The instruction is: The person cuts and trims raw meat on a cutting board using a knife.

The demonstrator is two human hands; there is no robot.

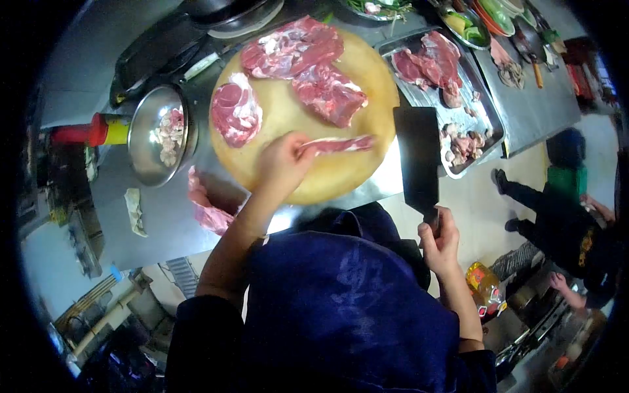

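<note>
My left hand (286,162) pinches one end of a narrow strip of raw meat (344,145) over the round cutting board (314,187). In my right hand (442,245) is a broad dark cleaver (417,157), its blade pointing away from me, off the board's right edge and apart from the meat. At the back of the board lies a large piece of raw meat (295,49), with another chunk (329,95) touching it. A rounder cut (236,110) rests on the board's left side. Below the board's left edge, a long piece of meat (208,206) lies on the metal counter.
A steel bowl (137,147) with small meat bits stands left of the board. On the right, a metal tray (493,118) holds meat and scraps. A knife (200,67) lies behind the board. Another person (563,226) in dark clothes stands at far right, near an oil bottle (483,285).
</note>
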